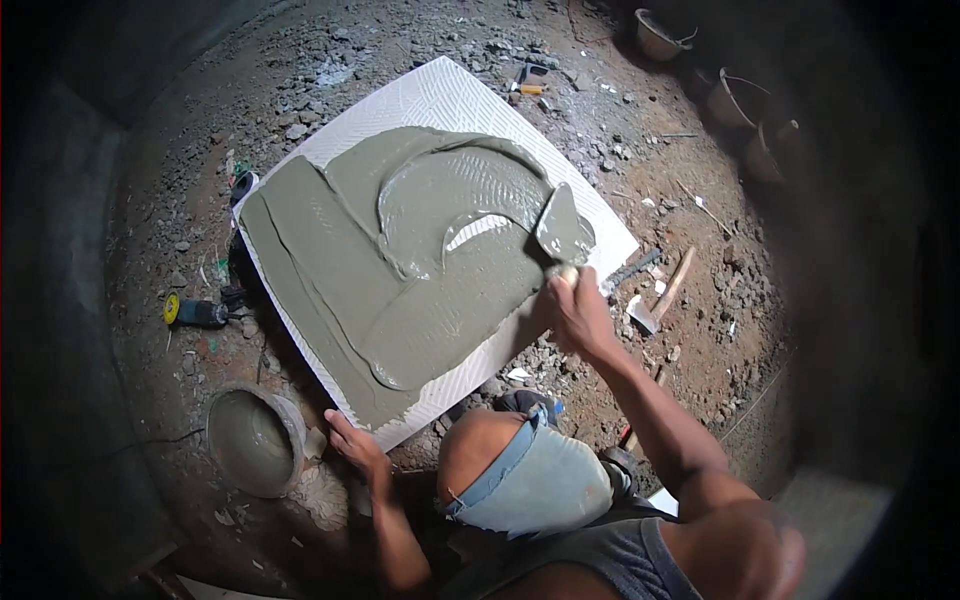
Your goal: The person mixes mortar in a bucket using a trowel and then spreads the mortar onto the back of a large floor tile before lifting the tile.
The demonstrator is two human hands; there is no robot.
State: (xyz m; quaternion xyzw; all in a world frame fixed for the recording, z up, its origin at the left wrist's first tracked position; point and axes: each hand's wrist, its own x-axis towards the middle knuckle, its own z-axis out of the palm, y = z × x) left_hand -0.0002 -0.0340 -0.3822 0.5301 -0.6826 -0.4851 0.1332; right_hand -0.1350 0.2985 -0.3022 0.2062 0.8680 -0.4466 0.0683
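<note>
Right hand (582, 318) grips trowel (560, 228), tip and long axis pointing away; left hand (360, 448) at tile (445, 95), grip unclear.

A building site: dirt floor (672, 168) strewn with rubble (296, 131), a grinder (200, 313) at left, mortar bucket (296, 432) near left, buckets (659, 40) far right.

Mortar (320, 245) on the tile (440, 90), grinder (203, 313) and bucket (293, 425) (mortar inside) to its left.

Free room above tile (440, 92), trowel (563, 226) blocking right side
</note>
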